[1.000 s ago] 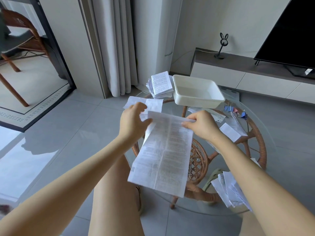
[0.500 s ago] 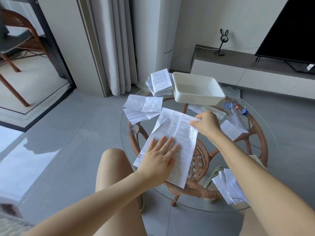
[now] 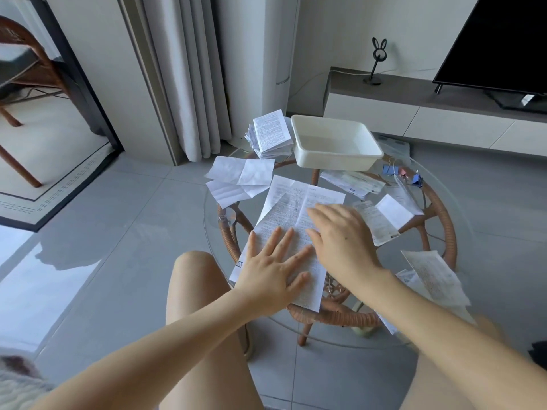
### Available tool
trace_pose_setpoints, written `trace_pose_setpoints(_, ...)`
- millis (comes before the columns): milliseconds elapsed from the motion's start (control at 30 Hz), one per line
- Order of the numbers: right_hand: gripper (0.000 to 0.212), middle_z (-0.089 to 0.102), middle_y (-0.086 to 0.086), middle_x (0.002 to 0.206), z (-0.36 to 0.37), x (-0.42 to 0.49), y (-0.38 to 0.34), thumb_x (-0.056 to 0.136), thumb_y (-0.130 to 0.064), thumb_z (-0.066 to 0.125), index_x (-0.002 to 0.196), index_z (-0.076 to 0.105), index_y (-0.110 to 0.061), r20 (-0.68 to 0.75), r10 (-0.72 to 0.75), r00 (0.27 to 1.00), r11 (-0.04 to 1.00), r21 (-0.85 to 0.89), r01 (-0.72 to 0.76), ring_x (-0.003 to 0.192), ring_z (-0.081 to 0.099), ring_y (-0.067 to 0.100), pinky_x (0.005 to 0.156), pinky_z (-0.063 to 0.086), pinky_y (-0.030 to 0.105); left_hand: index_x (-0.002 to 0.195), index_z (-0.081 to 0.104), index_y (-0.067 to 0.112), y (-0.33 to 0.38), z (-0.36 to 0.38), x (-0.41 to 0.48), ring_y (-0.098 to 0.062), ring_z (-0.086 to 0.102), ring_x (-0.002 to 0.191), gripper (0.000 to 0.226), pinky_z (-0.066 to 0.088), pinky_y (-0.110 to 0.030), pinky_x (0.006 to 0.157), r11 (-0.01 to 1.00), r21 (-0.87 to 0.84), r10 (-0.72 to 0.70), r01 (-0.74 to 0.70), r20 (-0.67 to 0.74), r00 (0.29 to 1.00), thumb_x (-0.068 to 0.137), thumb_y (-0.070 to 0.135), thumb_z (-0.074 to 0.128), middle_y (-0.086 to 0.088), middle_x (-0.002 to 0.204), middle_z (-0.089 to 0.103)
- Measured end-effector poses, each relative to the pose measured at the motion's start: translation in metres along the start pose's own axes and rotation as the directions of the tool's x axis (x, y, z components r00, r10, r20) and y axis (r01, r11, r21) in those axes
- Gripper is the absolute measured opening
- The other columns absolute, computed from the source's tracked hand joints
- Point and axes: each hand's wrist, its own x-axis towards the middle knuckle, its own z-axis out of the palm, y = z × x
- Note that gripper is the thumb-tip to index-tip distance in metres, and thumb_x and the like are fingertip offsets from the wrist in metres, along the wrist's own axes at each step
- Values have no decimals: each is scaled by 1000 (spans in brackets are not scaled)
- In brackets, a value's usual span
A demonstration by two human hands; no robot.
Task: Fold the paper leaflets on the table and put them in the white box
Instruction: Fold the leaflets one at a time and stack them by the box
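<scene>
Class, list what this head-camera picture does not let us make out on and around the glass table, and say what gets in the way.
Leaflet print: too small to read, head view.
Leaflet's middle: hidden under the left hand and right hand.
Right hand's fingers: motion-blurred.
Loose papers at lower right: blurred, partly behind the right forearm.
Television: cut off by the frame's top and right edges.

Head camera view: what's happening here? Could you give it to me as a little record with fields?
left hand: flat on the near end of the big leaflet
right hand: flat over the leaflet's middle
big leaflet: unfolded, lying on the glass table
white box: far side of the table, looks empty
folded stack: just left of the box
clips: right of the box
</scene>
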Motion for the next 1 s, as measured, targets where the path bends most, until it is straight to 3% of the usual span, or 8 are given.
trace_pose_setpoints(133,50,70,3,88,-9,-67,-15,84,-52,44,89,71,-10,227,-124,966,984,157,89,86,66,21,91,49,36,146,3,49,-1,-4,2,-14,-12,146,51,-7,-52,115,1000,7,-21,21,21,1000,96,57,6,9,159,-10)
trace_pose_setpoints(300,81,67,12,111,-2,-102,-18,70,-76,44,102,69,-5,380,-222,898,968,-25,250,106,63,25,106,38,43,145,15,52,-9,-14,2,-14,6,146,48,11,-41,111,998,43,37,-37,-13,999,97,54,15,9,160,7)
trace_pose_setpoints(467,59,72,8,96,-6,-118,-11,44,-48,90,86,72,-11,258,-320,911,942,-15,335,91,68,19,107,35,36,141,35,46,-20,-17,-11,-18,33,133,68,26,-37,96,972,84,220,-217,-22,975,83,55,3,6,152,32)
trace_pose_setpoints(633,12,73,3,82,-14,-133,-3,63,-9,78,72,71,-11,91,-333,938,935,157,317,77,69,15,96,50,40,122,63,36,-31,-14,-21,-22,53,120,44,40,-39,97,944,-51,318,-326,-131,939,91,44,33,2,132,56)
trace_pose_setpoints(733,24,64,-7,65,-29,-137,6,88,-30,55,73,68,-17,227,-137,964,928,370,44,70,65,13,89,52,35,122,64,32,-38,-14,-23,-21,51,124,45,36,-32,103,940,-125,301,-318,-140,943,90,46,35,1,134,56)
trace_pose_setpoints(867,21,52,-6,60,-45,-127,23,89,-25,62,70,55,-23,374,131,918,773,541,-331,56,47,7,59,40,25,117,69,19,-45,-11,-26,-13,52,123,33,35,-21,106,906,-207,326,-369,-212,921,87,20,55,2,129,61)
trace_pose_setpoints(933,25,44,-4,53,-48,-113,30,91,-22,59,68,51,-17,360,221,906,703,585,-404,51,39,8,53,32,22,99,72,9,-44,-13,-30,-11,56,109,30,35,-8,94,872,-302,321,-384,-240,916,81,11,49,-3,115,68)
trace_pose_setpoints(1000,34,34,-9,44,-48,-94,33,92,-16,57,61,43,-22,299,326,897,695,567,-442,46,30,6,48,24,23,80,65,2,-45,-13,-32,-10,56,90,27,41,-13,80,838,-404,291,-366,-235,927,81,15,42,-6,94,68)
